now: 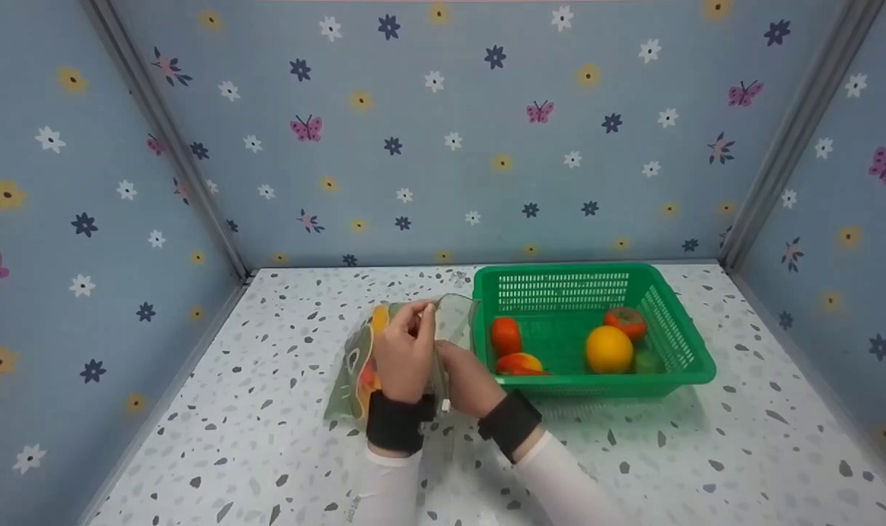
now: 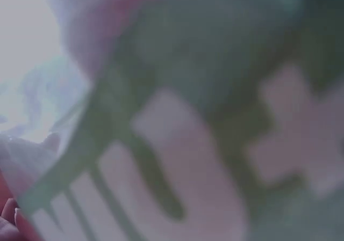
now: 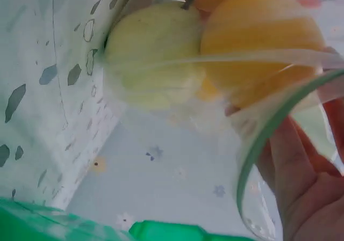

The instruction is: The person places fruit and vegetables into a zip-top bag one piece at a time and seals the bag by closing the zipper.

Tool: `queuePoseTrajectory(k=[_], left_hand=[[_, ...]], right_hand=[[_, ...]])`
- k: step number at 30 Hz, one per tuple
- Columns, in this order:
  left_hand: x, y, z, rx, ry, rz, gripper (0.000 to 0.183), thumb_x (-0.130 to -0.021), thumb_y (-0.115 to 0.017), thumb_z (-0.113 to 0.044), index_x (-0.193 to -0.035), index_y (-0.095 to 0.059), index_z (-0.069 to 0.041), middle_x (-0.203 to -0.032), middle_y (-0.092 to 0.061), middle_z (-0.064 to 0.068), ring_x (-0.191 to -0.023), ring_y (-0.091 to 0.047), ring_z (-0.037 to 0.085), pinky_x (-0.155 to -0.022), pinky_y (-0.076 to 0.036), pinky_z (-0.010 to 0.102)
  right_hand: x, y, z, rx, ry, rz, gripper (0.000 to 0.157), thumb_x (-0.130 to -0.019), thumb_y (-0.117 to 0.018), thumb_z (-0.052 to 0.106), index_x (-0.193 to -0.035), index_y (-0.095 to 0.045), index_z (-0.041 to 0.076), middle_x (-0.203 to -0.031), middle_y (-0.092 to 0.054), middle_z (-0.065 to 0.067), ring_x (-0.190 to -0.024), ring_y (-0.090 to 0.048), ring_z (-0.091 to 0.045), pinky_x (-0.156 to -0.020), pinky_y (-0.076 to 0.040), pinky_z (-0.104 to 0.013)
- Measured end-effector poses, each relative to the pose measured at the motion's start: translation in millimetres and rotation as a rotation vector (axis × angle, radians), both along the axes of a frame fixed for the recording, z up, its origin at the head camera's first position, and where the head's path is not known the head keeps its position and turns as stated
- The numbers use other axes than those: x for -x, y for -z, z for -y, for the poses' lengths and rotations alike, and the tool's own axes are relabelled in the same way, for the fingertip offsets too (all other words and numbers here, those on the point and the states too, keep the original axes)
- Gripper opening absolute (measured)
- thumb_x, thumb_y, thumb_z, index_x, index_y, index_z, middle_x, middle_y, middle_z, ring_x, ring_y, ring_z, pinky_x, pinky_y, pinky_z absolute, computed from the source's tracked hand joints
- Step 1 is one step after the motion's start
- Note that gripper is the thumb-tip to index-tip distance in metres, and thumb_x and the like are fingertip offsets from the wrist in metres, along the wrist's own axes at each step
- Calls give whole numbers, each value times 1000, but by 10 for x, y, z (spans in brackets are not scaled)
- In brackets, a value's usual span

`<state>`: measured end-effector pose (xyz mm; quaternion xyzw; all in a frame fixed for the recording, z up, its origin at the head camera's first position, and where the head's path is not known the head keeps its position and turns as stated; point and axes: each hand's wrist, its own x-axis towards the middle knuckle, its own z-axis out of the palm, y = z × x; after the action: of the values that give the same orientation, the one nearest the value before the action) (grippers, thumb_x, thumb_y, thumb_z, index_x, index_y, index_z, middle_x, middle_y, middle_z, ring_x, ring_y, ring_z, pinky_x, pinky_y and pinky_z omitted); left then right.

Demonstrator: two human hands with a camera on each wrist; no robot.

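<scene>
A translucent zip bag (image 1: 457, 318) with green edging and printed lettering stands on the table, left of the basket. My left hand (image 1: 405, 354) pinches its upper edge between thumb and fingers. My right hand (image 1: 473, 376) grips the bag's right side, near a small white zip slider (image 1: 445, 405). Inside the bag, the right wrist view shows a pale yellow-green fruit (image 3: 153, 56) with a stem beside an orange-yellow round fruit (image 3: 258, 42). Blurred white print (image 2: 188, 171) on the bag fills most of the left wrist view.
A green plastic basket (image 1: 559, 380) stands to the right, close to the bag. It holds an orange (image 1: 609, 350), a red fruit (image 1: 624, 321), a green fruit (image 1: 648, 361), a red-orange fruit (image 1: 506, 337) and a red-and-yellow fruit (image 1: 519, 363). Patterned walls (image 1: 472, 146) enclose the speckled table (image 1: 282, 453).
</scene>
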<state>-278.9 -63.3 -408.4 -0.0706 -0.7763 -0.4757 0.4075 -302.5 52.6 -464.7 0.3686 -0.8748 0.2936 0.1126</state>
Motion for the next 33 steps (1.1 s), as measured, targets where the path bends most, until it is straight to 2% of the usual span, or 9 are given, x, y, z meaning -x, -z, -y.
queuePoseTrajectory(k=[3,8,10,15,21,25,29,33], left_hand=[[-4,-4,4,-14,17,17,14,-99,-66,-9,-102,-77,-2,-59,-48,2,-53,-35,0,-52,-29,20],[-6,8,7,-14,16,44,14,-100,-65,-11,-102,-77,-2,-59,-46,0,-53,-35,1,-51,-29,21],[-8,15,9,-18,15,59,15,-100,-65,-11,-103,-77,-2,-60,-46,-1,-53,-36,3,-50,-29,21],[-12,14,11,-42,28,87,16,-101,-64,-11,-104,-76,-1,-61,-47,0,-53,-38,6,-50,-30,21],[-10,0,11,-34,21,98,16,-101,-64,-12,-104,-76,-1,-61,-48,1,-53,-39,7,-50,-31,21],[-6,7,15,-39,29,79,16,-101,-64,-11,-103,-76,-1,-60,-45,0,-52,-35,3,-50,-29,21],[5,29,14,-34,34,54,15,-101,-65,-11,-103,-76,-1,-60,-44,0,-52,-32,0,-50,-27,21],[3,23,6,-29,29,59,16,-101,-65,-12,-104,-76,-1,-60,-45,1,-52,-33,1,-50,-28,21]], right_hand=[[-10,-48,-37,64,-5,111,35,-88,-61,-11,-117,-71,7,-112,-76,-9,-96,-70,-23,-86,-57,-34],[-47,-148,-96,-69,46,194,15,-93,-65,1,-101,-75,9,-82,-74,-8,-69,-63,-17,-65,-49,-26],[-62,-166,-107,-109,58,214,11,-95,-64,3,-99,-73,8,-76,-71,-8,-64,-58,-15,-61,-45,-25],[-79,-178,-120,-86,68,217,10,-100,-63,10,-105,-71,7,-84,-75,-9,-65,-62,-14,-63,-52,-26],[-80,-226,-139,-36,65,265,15,-103,-60,16,-108,-70,7,-81,-73,-8,-58,-58,-10,-58,-50,-24],[-94,-297,-173,24,69,282,15,-103,-60,16,-108,-71,6,-88,-75,-9,-65,-64,-15,-66,-57,-28],[-95,-343,-226,104,64,245,13,-102,-63,15,-108,-72,7,-100,-77,-9,-82,-70,-21,-81,-61,-37],[-93,-374,-286,218,43,176,10,-101,-65,13,-105,-72,7,-100,-78,-8,-85,-73,-21,-81,-61,-36]])
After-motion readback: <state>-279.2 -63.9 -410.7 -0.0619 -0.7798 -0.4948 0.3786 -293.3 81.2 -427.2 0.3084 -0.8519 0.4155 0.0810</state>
